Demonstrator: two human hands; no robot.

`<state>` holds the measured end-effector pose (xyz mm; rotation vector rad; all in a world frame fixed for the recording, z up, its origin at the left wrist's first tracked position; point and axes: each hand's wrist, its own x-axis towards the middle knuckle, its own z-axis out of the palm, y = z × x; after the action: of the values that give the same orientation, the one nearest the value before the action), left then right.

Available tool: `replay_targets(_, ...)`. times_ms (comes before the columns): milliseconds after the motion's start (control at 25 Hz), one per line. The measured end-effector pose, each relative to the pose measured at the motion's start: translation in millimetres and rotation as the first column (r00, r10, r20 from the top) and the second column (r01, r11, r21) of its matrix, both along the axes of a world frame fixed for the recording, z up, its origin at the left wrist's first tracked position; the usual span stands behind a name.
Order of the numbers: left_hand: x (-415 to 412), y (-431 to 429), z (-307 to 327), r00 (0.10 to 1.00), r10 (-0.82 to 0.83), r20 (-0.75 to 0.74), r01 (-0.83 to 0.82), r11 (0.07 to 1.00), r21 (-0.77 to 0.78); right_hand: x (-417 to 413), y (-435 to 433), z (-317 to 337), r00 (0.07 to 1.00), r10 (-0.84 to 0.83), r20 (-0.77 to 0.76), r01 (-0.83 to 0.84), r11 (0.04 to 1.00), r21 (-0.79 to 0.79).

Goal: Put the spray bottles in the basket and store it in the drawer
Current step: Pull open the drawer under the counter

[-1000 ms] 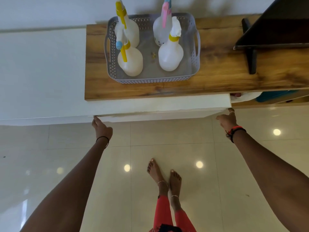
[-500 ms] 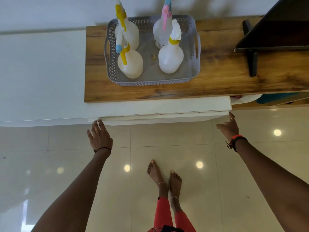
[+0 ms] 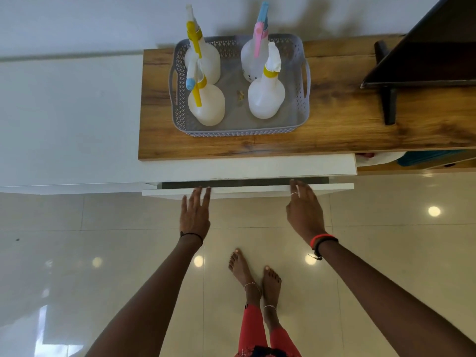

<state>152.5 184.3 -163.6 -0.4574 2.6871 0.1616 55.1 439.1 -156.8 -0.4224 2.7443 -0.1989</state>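
Since four spray bottles (image 3: 266,104) stand upright in the grey basket (image 3: 239,130) on the wooden top (image 3: 347,119), I judge the load light but top-heavy; the perforated plastic walls look stiff, best lifted by both side handles (image 3: 307,81). Left hand (image 3: 194,215) and right hand (image 3: 304,215) lie flat, fingers straight, grasping nothing, fingertips at the white drawer (image 3: 257,190), barely ajar

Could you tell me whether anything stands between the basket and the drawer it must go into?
Yes: the drawer is open only a narrow crack, so the basket on the wooden top cannot go in yet.
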Motion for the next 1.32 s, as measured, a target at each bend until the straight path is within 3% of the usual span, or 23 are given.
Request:
replay_targets(120,-7.6,16.7,-1.7,0.996,0.073,0.046,-0.074,0.997,0.023,10.1,-22.9,-11.3,0.987,0.142,0.070,-0.147,0.986,0.077)
replay_targets(480,-4.1,23.7,4.8,0.989,0.097,0.116,-0.099,0.995,0.018,8.6,-28.5,-0.5,0.968,0.203,0.145,-0.224,0.964,0.145)
replay_targets(840,30.7,33.0,-0.3,0.987,0.085,0.138,-0.088,0.996,0.020,33.1,-28.8,12.0,0.926,0.340,0.164,-0.376,0.871,0.315)
replay_targets(960,43.7,38.0,-2.5,0.987,0.085,0.139,-0.086,0.996,0.005,37.0,-33.8,32.1,0.898,0.356,0.259,-0.433,0.821,0.373)
replay_targets(1000,47.7,39.4,-2.4,0.987,0.082,0.139,-0.083,0.997,-0.005,36.6,-35.3,37.8,0.894,0.375,0.245,-0.444,0.815,0.372)
replay_targets(1120,57.7,42.7,-2.5,0.990,0.073,0.123,-0.070,0.997,-0.033,40.1,-32.5,32.5,0.844,0.350,0.407,-0.472,0.845,0.252)
replay_targets(1320,64.7,39.2,-6.1,0.992,0.038,0.118,-0.035,0.999,-0.029,48.2,-21.5,20.4,0.868,0.373,0.328,-0.439,0.885,0.156)
